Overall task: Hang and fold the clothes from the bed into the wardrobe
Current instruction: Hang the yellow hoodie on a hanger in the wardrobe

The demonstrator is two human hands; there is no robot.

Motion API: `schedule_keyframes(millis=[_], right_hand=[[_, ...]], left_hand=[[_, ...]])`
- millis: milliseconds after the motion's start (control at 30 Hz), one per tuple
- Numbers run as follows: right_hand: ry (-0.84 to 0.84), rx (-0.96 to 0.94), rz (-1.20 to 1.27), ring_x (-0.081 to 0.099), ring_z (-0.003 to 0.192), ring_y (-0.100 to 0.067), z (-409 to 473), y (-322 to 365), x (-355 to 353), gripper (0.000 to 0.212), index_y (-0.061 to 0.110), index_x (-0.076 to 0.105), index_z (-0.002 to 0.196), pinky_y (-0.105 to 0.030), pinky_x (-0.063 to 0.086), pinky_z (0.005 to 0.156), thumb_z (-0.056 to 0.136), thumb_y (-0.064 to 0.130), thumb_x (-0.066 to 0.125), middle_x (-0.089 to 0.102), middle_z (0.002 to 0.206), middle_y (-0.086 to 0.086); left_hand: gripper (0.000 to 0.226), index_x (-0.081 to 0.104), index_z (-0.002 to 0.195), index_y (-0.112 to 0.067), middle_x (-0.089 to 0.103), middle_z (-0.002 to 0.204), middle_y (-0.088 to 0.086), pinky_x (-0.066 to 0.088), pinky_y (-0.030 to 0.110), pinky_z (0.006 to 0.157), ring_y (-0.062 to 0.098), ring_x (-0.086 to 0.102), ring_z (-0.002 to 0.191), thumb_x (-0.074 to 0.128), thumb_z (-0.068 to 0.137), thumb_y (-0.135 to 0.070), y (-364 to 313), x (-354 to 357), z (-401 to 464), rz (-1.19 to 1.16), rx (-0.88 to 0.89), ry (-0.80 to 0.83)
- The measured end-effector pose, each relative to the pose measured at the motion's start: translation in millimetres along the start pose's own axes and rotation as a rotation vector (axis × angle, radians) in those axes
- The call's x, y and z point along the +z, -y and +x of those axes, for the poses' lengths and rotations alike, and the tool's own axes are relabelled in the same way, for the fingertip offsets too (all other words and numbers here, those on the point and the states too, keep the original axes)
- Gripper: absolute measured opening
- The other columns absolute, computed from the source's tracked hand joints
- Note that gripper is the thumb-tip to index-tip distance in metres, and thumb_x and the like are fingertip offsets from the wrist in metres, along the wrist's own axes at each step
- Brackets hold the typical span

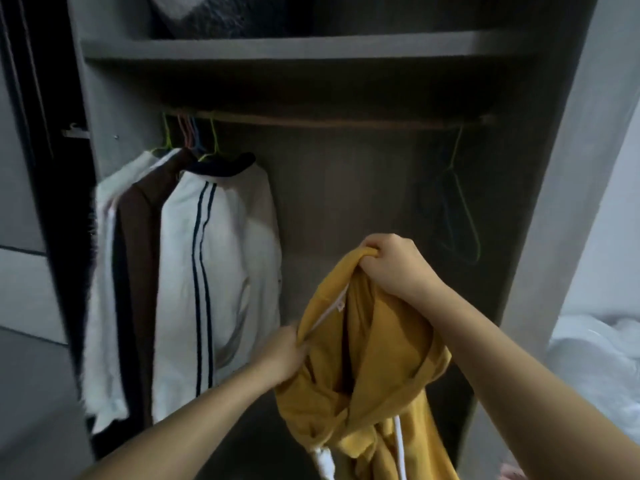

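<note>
A mustard-yellow hoodie (pixel 367 372) with white drawstrings hangs in front of the open wardrobe. My right hand (pixel 398 265) grips the top of its hood or collar. Lower and to the left, my left hand (pixel 285 351) pinches the fabric edge by the white neck tape. The wardrobe rail (pixel 329 121) runs across above. An empty green hanger (pixel 462 209) hangs at the rail's right end.
A white jacket with dark stripes (pixel 214 271), a brown garment (pixel 138 244) and a white one (pixel 104 271) hang on the left. A shelf (pixel 277 50) above holds a grey bundle (pixel 214 15). White bedding (pixel 595 358) lies at the right.
</note>
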State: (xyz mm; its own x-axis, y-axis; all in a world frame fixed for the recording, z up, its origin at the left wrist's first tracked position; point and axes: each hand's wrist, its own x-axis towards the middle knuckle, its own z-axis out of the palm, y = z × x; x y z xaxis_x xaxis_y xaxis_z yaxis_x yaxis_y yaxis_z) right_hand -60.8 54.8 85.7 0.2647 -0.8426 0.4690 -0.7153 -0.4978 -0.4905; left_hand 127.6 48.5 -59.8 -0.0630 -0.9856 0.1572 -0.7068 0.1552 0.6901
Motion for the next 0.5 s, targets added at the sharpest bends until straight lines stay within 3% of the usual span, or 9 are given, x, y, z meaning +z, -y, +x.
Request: schedule_keyframes(millis=[133,167,267,333,400,500], right_hand=[[0.137,0.151,-0.169,0.062,0.078,-0.011,23.1,-15.0,-3.8,0.016,0.023,0.064,0.093,-0.023,0.054,0.066,0.096,0.023,0.048,0.063,0.087,0.003],[0.193,0.182,-0.248,0.062,0.079,-0.012,27.6,-17.3,-1.5,0.017,0.023,0.064,0.091,-0.024,0.054,0.067,0.096,0.024,0.048,0.064,0.087,0.003],[0.34,0.252,-0.41,0.065,0.08,-0.019,35.7,-24.5,12.8,0.019,0.017,0.066,0.087,-0.033,0.058,0.072,0.092,0.02,0.049,0.066,0.087,-0.002],[0.371,0.334,-0.334,0.067,0.077,-0.02,38.6,-29.0,20.9,0.018,0.014,0.067,0.091,-0.032,0.058,0.071,0.092,0.018,0.05,0.067,0.087,-0.004],[0.278,0.385,-0.234,0.069,0.079,-0.018,45.6,-30.0,23.3,0.02,0.016,0.069,0.098,-0.032,0.059,0.074,0.093,0.02,0.05,0.069,0.087,-0.003],[-0.222,0.372,-0.272,0.068,0.093,-0.021,72.7,-30.1,7.6,0.026,0.022,0.071,0.107,-0.032,0.053,0.084,0.09,0.018,0.052,0.072,0.099,-0.004]], left_hand=[[0.023,0.057,0.086,-0.022,0.059,0.078,-0.001,0.042,0.01,0.06,0.02,0.059,0.083,0.042,0.097,-0.007,-11.0,-33.4,60.3,-0.314,-0.065,-0.249],[0.024,0.057,0.082,-0.021,0.06,0.075,0.002,0.043,0.01,0.06,0.02,0.058,0.079,0.043,0.096,-0.007,-14.7,-41.8,78.0,-0.418,-0.097,-0.274],[0.02,0.066,0.092,-0.017,0.068,0.091,0.016,0.053,0.04,0.087,0.03,0.064,0.09,0.046,0.093,-0.013,-23.7,-57.9,120.5,-0.663,-0.107,-0.211],[0.02,0.068,0.093,-0.015,0.069,0.092,0.017,0.052,0.048,0.089,0.033,0.064,0.091,0.049,0.089,-0.01,-28.8,-65.1,137.3,-0.691,-0.068,-0.158],[0.019,0.068,0.088,-0.012,0.068,0.089,0.017,0.053,0.049,0.087,0.034,0.065,0.089,0.05,0.084,-0.006,-28.6,-76.2,152.6,-0.695,-0.021,-0.107],[0.018,0.068,0.085,-0.007,0.068,0.087,0.02,0.052,0.053,0.085,0.039,0.065,0.089,0.051,0.077,-0.003,-21.8,-99.5,175.3,-0.708,0.026,-0.017]])
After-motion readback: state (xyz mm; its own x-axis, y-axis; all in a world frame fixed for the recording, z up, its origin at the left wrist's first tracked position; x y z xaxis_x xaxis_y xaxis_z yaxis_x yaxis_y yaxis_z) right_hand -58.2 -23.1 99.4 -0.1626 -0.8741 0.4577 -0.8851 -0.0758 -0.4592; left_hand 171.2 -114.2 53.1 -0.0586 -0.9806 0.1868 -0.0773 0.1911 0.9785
